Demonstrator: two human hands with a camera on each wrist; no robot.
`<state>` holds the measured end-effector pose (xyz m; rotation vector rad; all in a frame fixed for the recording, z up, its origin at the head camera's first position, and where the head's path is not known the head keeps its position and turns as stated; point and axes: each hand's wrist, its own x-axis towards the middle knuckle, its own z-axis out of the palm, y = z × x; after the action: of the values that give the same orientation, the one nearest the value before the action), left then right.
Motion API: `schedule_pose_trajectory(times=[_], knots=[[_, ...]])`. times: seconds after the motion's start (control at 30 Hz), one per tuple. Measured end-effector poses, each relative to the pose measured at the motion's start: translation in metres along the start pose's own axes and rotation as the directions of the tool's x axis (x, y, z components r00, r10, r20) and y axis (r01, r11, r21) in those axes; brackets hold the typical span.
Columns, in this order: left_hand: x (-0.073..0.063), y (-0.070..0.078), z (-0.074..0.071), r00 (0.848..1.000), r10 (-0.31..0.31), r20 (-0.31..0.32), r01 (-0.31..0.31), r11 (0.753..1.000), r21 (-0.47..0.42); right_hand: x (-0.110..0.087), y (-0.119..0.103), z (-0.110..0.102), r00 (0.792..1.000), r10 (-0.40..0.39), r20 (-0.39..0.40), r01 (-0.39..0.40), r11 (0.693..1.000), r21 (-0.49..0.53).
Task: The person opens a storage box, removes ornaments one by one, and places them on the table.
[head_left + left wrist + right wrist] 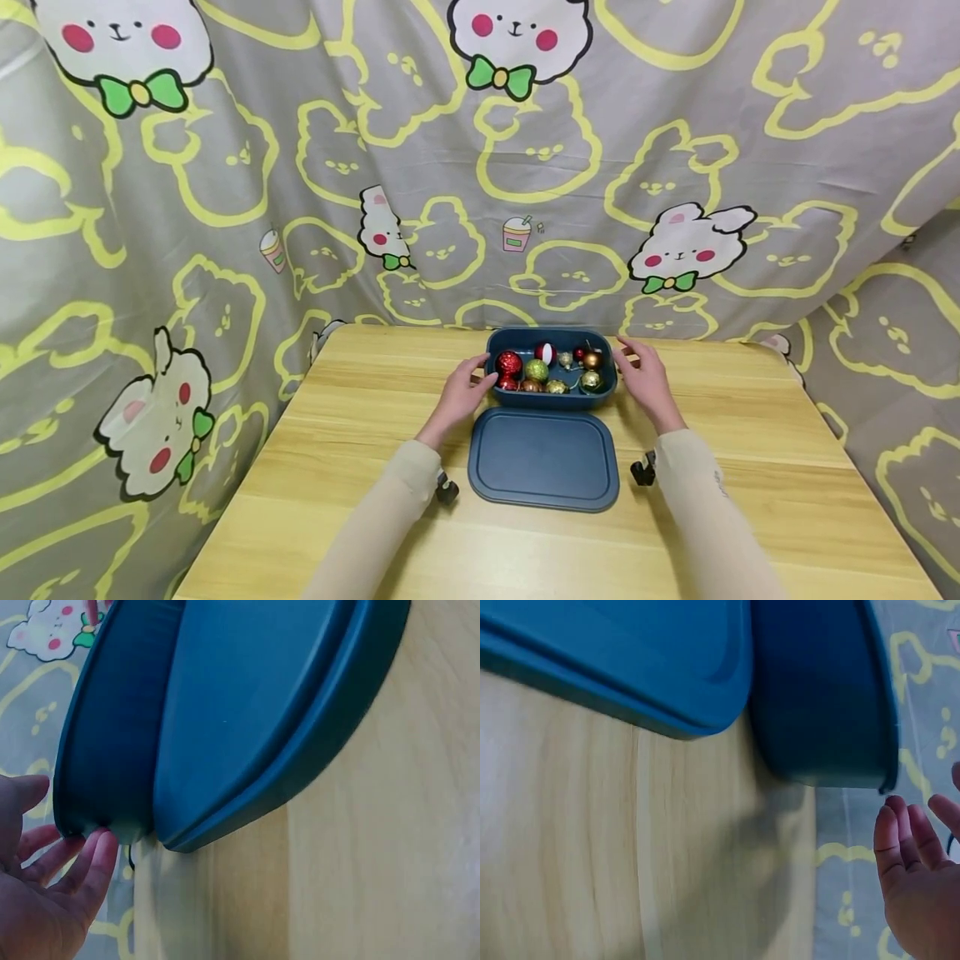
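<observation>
A dark blue box (551, 402) stands near the back of the table, holding several Christmas baubles, among them a red glitter bauble (509, 362), a green one (536, 370) and a gold one (591, 382). Its blue lid (543, 458) lies flat just in front. My left hand (462, 390) is at the box's left end; in the left wrist view its fingertips (105, 841) touch the end wall, with the fingers nearly straight. My right hand (643, 377) is beside the right end, fingers extended; in the right wrist view the fingertips (891, 804) are close to the rim.
The wooden table (360, 417) extends to both sides and in front of the lid. Behind it hangs a patterned grey curtain (420, 167), close to the table's back edge. A small black device (446, 487) sits at the left wrist, another (642, 469) at the right.
</observation>
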<state>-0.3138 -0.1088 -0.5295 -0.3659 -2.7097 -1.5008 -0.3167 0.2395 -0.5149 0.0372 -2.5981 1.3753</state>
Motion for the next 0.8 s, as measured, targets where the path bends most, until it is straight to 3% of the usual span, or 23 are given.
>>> schedule_pose_trajectory(times=[0.23,0.5,0.8], knots=[[0.001,-0.004,0.002,1.0,-0.01,-0.022,0.011,1.0,0.009,0.014,0.004,0.017,1.0,0.013,-0.026,-0.013,1.0,-0.002],[0.0,-0.009,0.003,1.0,0.002,-0.029,-0.002,1.0,0.004,0.016,0.016,0.023,0.994,0.082,0.07,-0.082,0.997,-0.001],[-0.001,-0.009,0.003,1.0,-0.008,-0.013,0.008,1.0,-0.008,0.016,0.029,0.028,0.996,0.062,0.057,-0.061,0.998,-0.014]])
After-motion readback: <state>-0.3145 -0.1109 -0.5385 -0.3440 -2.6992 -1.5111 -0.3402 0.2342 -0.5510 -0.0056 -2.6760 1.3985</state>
